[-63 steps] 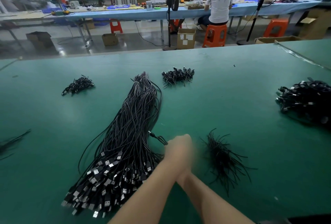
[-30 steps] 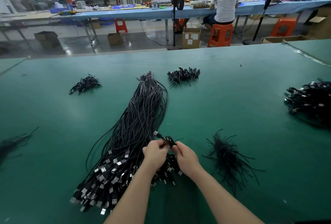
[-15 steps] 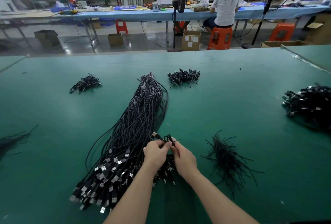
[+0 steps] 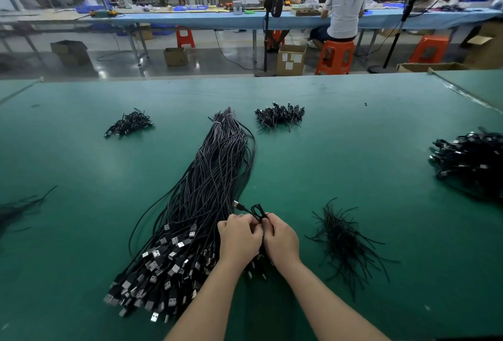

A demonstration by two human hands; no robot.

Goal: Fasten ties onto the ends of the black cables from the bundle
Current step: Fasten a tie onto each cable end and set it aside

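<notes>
While both hands (image 4: 261, 240) pinch it, cable (image 4: 254, 211) (plug up-left)

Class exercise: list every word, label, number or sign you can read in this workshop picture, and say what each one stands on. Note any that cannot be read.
No text here can be read.
White labels on the cardboard box by the orange stool: too small and blurred to read.
Grey print on the back of the seated person's white shirt: a pattern, no legible letters.
Cable bundle, plugs and ties: no markings visible.
</notes>
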